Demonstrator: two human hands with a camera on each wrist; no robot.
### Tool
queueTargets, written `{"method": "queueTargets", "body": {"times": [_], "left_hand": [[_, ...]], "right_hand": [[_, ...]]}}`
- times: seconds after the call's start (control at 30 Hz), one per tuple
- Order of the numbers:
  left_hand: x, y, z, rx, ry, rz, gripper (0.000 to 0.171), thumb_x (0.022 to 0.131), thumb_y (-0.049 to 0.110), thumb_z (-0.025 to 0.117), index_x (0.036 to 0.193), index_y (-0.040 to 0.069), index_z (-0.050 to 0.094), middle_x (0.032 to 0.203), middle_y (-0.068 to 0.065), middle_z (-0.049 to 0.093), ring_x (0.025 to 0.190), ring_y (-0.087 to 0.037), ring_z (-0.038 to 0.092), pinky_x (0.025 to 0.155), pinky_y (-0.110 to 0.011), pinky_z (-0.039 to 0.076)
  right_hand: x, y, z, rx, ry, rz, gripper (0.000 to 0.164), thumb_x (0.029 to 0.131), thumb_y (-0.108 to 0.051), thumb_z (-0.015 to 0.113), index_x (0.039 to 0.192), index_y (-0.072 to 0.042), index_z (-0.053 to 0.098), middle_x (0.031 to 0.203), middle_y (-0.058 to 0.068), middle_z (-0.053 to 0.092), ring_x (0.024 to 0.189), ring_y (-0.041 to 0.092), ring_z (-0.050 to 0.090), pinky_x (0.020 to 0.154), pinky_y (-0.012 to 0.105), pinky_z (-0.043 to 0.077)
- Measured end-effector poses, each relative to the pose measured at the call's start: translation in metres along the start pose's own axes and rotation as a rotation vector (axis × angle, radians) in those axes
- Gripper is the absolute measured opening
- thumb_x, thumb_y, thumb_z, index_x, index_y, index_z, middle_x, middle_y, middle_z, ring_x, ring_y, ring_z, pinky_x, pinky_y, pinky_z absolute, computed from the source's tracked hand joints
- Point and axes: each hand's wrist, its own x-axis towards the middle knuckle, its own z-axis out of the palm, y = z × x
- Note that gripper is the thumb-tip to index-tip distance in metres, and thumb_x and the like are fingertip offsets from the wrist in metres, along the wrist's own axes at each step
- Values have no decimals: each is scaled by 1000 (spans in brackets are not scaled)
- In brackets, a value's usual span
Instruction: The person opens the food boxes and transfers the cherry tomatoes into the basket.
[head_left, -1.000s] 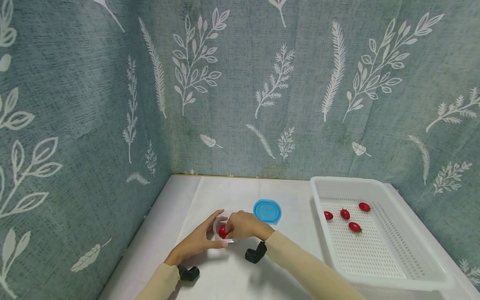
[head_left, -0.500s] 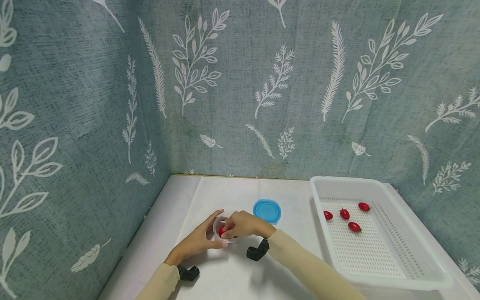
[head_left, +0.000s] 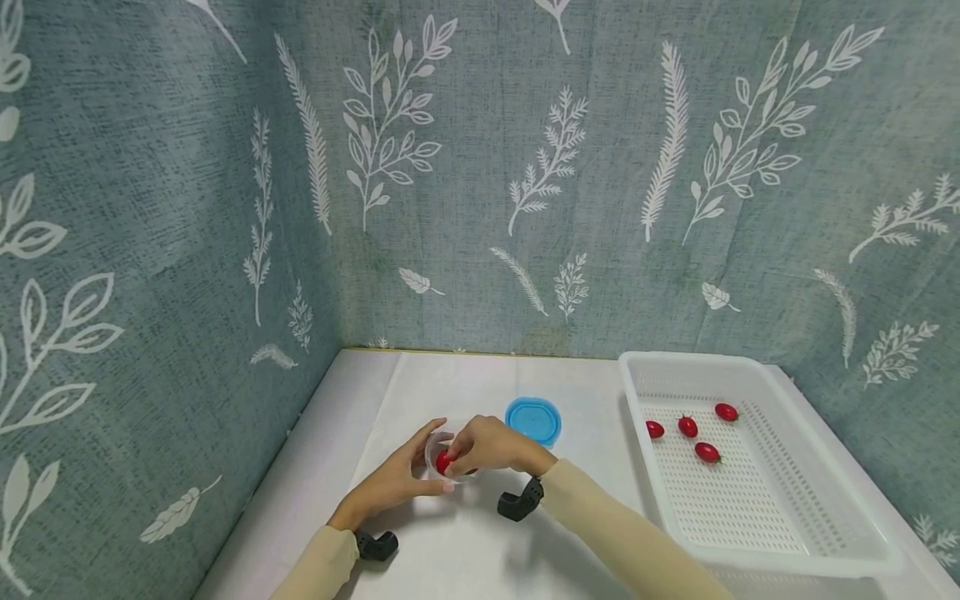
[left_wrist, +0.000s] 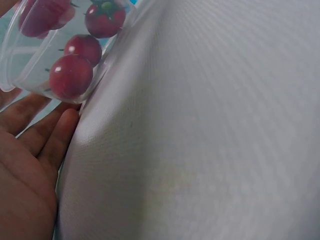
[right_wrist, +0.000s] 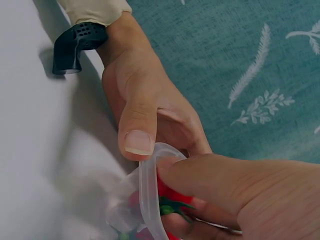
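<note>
A small clear plastic container stands on the white table between both hands. My left hand holds it from the left, thumb at the near side and fingers round the far side. In the right wrist view, that thumb rests against the container's rim. My right hand reaches into the opening, thumb and fingers pinching a red cherry tomato with a green stem. Through the container's wall, the left wrist view shows several cherry tomatoes inside. The right fingertips are partly hidden by the rim.
Just behind the right hand lies a round blue lid, flat on the table. To the right stands a large white perforated basket with several cherry tomatoes in it. Patterned green-blue cloth walls border the table at the back and left.
The right hand shifts very slightly at the container's mouth, its wrist moving a little to the right. The left hand and the container stay in place.
</note>
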Motion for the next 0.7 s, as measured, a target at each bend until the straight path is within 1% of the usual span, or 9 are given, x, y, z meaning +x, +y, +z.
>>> {"method": "queueTargets", "body": {"times": [0.17, 0.33, 0.4, 0.5, 0.6, 0.7], "left_hand": [[0, 4, 1, 20, 20, -24, 107, 81, 32, 90, 165, 26, 23, 167, -11, 26, 150, -38, 31, 119, -66, 19], [2, 2, 2, 30, 23, -37, 105, 81, 30, 90, 164, 26, 26, 167, -14, 26, 151, -41, 28, 119, -67, 16], [3, 2, 1, 43, 21, -38, 105, 81, 29, 91, 164, 25, 26, 166, -15, 29, 150, -41, 30, 119, -68, 16], [5, 2, 0, 64, 24, -28, 106, 80, 31, 91, 164, 25, 26, 161, -13, 38, 149, -41, 34, 118, -68, 19], [7, 2, 0, 87, 24, -18, 106, 80, 33, 90, 164, 25, 26, 156, -8, 47, 148, -39, 36, 118, -67, 20], [8, 1, 1, 86, 10, -18, 106, 81, 33, 90, 164, 24, 26, 154, -7, 49, 147, -37, 38, 119, -65, 21]], "right_hand": [[-4, 4, -5, -25, 56, -67, 15, 86, -23, 85, 97, -14, 80, 81, -12, 71, 78, 9, 63, 63, 22, 51], [-11, 4, -14, -15, 101, -101, 18, 88, -23, 84, 102, -13, 80, 83, -12, 73, 83, 7, 66, 68, 23, 52], [-15, 2, -20, -6, 106, -103, 18, 88, -22, 83, 102, -12, 80, 85, -11, 73, 85, 7, 67, 70, 23, 54], [-22, -1, -29, -10, 124, -108, 17, 89, -21, 81, 104, -12, 80, 86, -10, 74, 86, 7, 66, 72, 25, 54], [-31, -3, -41, -51, 153, -100, 17, 90, -24, 80, 105, -15, 79, 89, -11, 73, 87, 6, 65, 73, 26, 54], [-42, -3, -53, -84, 177, -87, 18, 91, -27, 79, 106, -18, 78, 92, -12, 74, 87, 6, 65, 72, 29, 54]]}}
